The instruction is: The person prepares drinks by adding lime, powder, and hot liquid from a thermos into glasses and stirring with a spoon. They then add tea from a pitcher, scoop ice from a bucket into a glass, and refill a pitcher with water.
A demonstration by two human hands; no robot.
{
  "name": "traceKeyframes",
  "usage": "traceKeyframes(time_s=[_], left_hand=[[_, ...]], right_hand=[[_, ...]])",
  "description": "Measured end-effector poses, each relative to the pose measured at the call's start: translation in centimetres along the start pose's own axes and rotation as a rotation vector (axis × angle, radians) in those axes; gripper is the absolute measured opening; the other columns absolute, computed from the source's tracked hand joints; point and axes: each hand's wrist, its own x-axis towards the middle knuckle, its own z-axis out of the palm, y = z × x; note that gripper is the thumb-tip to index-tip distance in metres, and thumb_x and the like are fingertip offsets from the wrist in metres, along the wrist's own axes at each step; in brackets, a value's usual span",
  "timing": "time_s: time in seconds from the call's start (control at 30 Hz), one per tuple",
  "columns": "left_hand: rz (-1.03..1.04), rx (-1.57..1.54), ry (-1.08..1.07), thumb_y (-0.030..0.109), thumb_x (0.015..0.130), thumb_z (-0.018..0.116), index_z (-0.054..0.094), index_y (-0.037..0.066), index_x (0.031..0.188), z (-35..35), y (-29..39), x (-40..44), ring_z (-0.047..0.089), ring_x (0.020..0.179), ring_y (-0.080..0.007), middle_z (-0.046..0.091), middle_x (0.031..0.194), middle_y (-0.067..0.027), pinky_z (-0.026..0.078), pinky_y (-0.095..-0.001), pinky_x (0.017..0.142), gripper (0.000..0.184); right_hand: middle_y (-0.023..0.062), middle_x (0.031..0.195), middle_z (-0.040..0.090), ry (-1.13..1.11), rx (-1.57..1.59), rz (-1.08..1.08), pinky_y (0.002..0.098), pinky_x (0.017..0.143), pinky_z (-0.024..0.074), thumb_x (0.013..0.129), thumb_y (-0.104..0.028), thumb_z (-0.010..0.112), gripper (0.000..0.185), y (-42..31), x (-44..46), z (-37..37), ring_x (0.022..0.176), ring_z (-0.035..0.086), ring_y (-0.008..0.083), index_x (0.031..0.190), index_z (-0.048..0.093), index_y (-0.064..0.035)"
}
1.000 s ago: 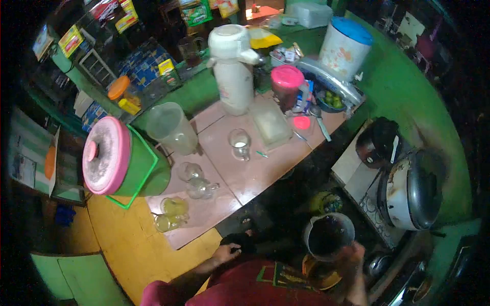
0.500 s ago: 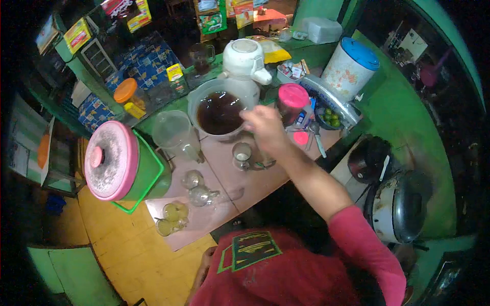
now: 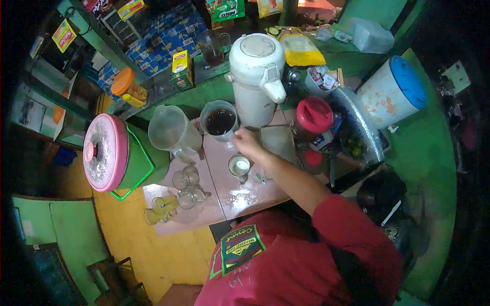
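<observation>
My right hand [image 3: 248,144] is closed around the handle of a clear plastic pitcher [image 3: 203,124] holding dark brown liquid. That pitcher is upright, at or just above the tiled tabletop, in front of a white pump thermos [image 3: 248,102]. Nearer to me stands a glass mug [image 3: 240,167] with something white in its bottom. Left of my hand is a second, translucent pitcher [image 3: 168,130] with its handle toward me. Beside the mug lies a small green item [image 3: 261,178], too small to make out. My left hand is out of view.
Several glass mugs [image 3: 186,199] stand at front left, some yellowish. A green cooler with a pink lid [image 3: 107,153] is at the left. Rightward are a pink-lidded jar [image 3: 313,115], a bowl of green limes [image 3: 353,146] and a blue-lidded container [image 3: 390,92].
The pitcher of dark liquid has moved away from me and down toward the tabletop, still in my right hand. My view has shifted, and my left arm has left it.
</observation>
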Motion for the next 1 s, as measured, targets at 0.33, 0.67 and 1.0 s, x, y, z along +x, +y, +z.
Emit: traceKeyframes(time_s=[0.33,0.67,1.0], left_hand=[[0.052,-0.017,0.009,0.019,0.093,0.063,0.066,0.001,0.094,2.4,0.6,1.4,0.061,0.08,-0.0149,0.069,0.092,-0.0077,0.052,-0.0311,0.075,0.018],[0.253,-0.005,-0.043,0.018,0.095,0.061,0.064,0.004,0.085,3.6,5.4,3.2,0.06,0.073,-0.016,0.067,0.084,-0.006,0.052,-0.0337,0.071,0.018],[0.194,0.188,-0.036,0.023,0.094,0.061,0.063,-0.002,0.099,-0.1,-7.2,10.2,0.063,0.086,-0.0264,0.069,0.094,-0.0137,0.051,-0.0375,0.076,0.026]], right_hand=[[0.0064,0.085,0.058,0.586,0.239,-0.095,0.0324,0.072,0.0457,0.086,-0.036,0.071,0.034,5.7,-7.8,-24.9,0.079,0.055,0.0181,0.087,0.059,-0.0041],[0.0004,0.095,0.061,0.563,0.898,-0.128,0.0287,0.071,0.043,0.088,-0.035,0.069,0.032,3.6,-8.2,-27.1,0.082,0.054,0.0131,0.104,0.064,-0.0079],[0.0021,0.094,0.055,0.422,0.881,-0.106,0.0413,0.08,0.045,0.087,-0.043,0.067,0.041,-13.3,-15.7,-29.8,0.079,0.049,0.0159,0.114,0.058,-0.0131]])
